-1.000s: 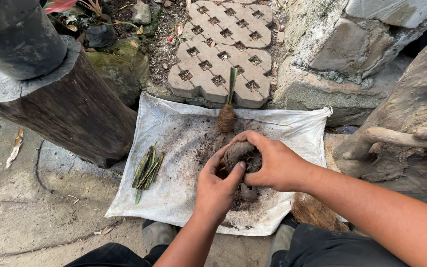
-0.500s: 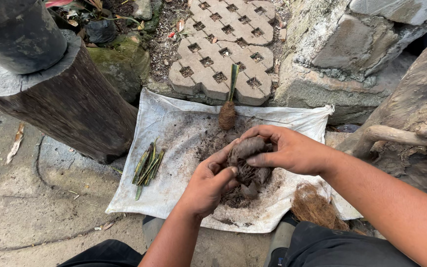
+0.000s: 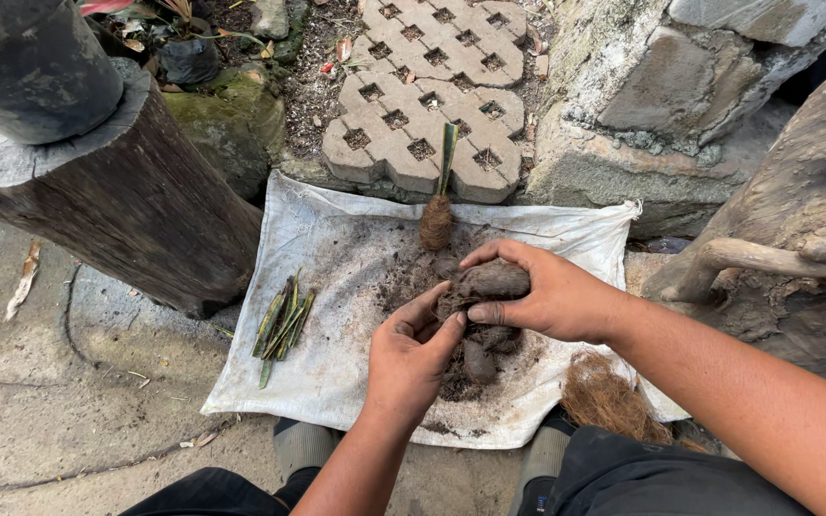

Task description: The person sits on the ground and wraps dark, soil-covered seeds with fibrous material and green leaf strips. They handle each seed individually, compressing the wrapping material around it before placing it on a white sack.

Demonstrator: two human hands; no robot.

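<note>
My right hand (image 3: pixel 549 292) grips a brown lump of soil (image 3: pixel 492 279) over the middle of a dirty white cloth sack (image 3: pixel 327 239) spread on the ground. My left hand (image 3: pixel 410 355) is just below it, fingertips pressing into the same lump. More dark soil clods (image 3: pixel 478 358) lie heaped under both hands. A small cutting with a fibre-wrapped root ball and a green leaf stub (image 3: pixel 436 212) stands at the sack's far edge. A bundle of cut green leaf strips (image 3: pixel 282 323) lies on the left part of the sack.
A dark tree stump (image 3: pixel 121 205) stands at left with a black pipe (image 3: pixel 31 62) on it. A perforated paving block (image 3: pixel 427 96) lies behind the sack, stone blocks (image 3: pixel 662 105) and driftwood (image 3: pixel 795 210) at right. Coconut fibre (image 3: pixel 604 397) sits by my knee.
The right hand has shifted slightly right, turning the soil lump. The left hand has moved down a little, its fingers still working at the lump. The camera view has drifted slightly.
</note>
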